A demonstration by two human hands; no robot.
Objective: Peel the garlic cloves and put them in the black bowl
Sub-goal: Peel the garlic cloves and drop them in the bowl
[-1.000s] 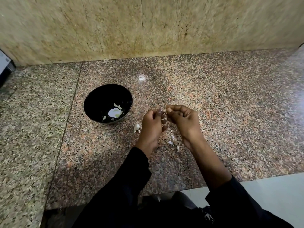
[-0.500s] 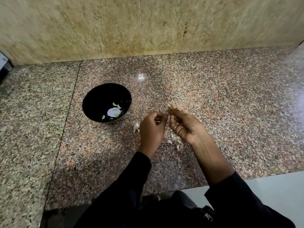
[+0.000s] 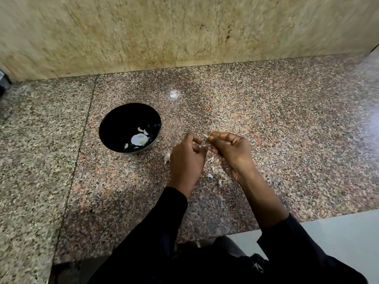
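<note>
Right hand point(image 3: 231, 149) pinched a garlic clove point(image 3: 205, 136) at its curled fingertips. Left hand point(image 3: 187, 158), fingers curled, pinched a skin strip point(image 3: 203, 144) just beside it. Black bowl point(image 3: 114, 119) with peeled cloves point(image 3: 141, 130) sat left, on granite counter point(image 3: 287, 130); loose skins point(image 3: 211, 175) below hands. Stone wall point(image 3: 184, 31) behind.

There is one view only, from a wide-angle camera on the person's head, looking forward and steeply down onto a granite counter point(image 3: 266, 130) from close above. The wall point(image 3: 184, 29) stands at the far edge of the picture, the counter fills the middle, and the person's own sleeves point(image 3: 155, 232) rise from the near edge, with a strip of pale floor point(image 3: 338, 232) at near right; straight lines bow toward the edges, as a wide lens makes them. With no second view, nothing is shared between cameras.
</note>
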